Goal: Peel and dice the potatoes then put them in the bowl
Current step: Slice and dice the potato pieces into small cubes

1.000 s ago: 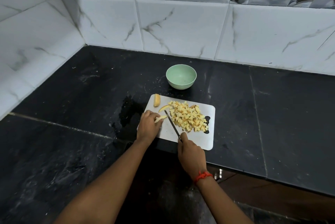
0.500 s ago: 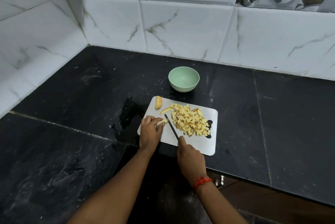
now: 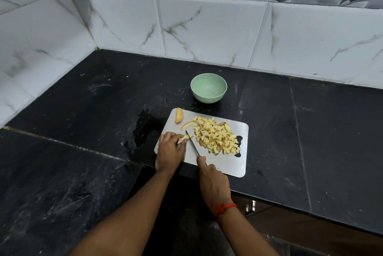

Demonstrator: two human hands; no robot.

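Moved: knife (image 3: pixel 192 142) blade edged slightly nearer left hand (image 3: pixel 170 150), whose fingers (image 3: pixel 176 137) pinch potato strip (image 3: pixel 185 138) on cutting board (image 3: pixel 232 164). Right hand (image 3: pixel 213 181) grips handle. Diced pile (image 3: pixel 216 138) beside; bowl (image 3: pixel 209 87) unfilled. Advice: short even crosscuts, knuckles tucked back.

Soft, even indoor light brightens the white wall tiles (image 3: pixel 207 31); a shadow dims the far-left corner. The black counter (image 3: pixel 83 114) shows faint sheen, and wide-angle distortion bends the edges.

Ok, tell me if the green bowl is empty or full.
Empty: the green bowl shows a bare inside; the diced potato lies on the cutting board.
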